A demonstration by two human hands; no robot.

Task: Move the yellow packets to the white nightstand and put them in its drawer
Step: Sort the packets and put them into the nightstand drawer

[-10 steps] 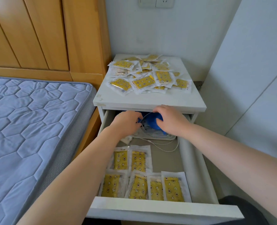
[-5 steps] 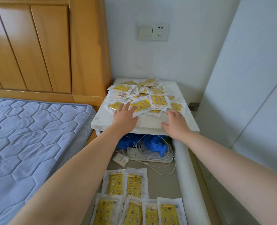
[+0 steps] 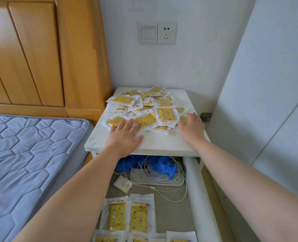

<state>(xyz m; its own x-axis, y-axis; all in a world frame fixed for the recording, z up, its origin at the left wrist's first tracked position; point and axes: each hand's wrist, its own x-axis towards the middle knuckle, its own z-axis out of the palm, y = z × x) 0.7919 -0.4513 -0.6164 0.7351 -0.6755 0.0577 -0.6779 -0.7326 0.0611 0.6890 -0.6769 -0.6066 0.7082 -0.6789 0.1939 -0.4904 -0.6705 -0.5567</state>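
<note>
A loose heap of several yellow packets in clear wrappers lies on top of the white nightstand. My left hand lies flat with spread fingers, its tips on the packets at the heap's near left edge. My right hand is flat too, fingertips touching the packets at the heap's right edge. Neither hand holds anything. Below, the open drawer holds several yellow packets in neat rows at its front.
At the drawer's back lie blue plastic, a white flat device with cables and a small white sachet. A blue mattress and wooden headboard stand left; a white wall panel stands close on the right.
Both hands rose out of the drawer's back, away from the blue plastic, and came down flat on the nightstand top, then slid forward against the packet heap.
</note>
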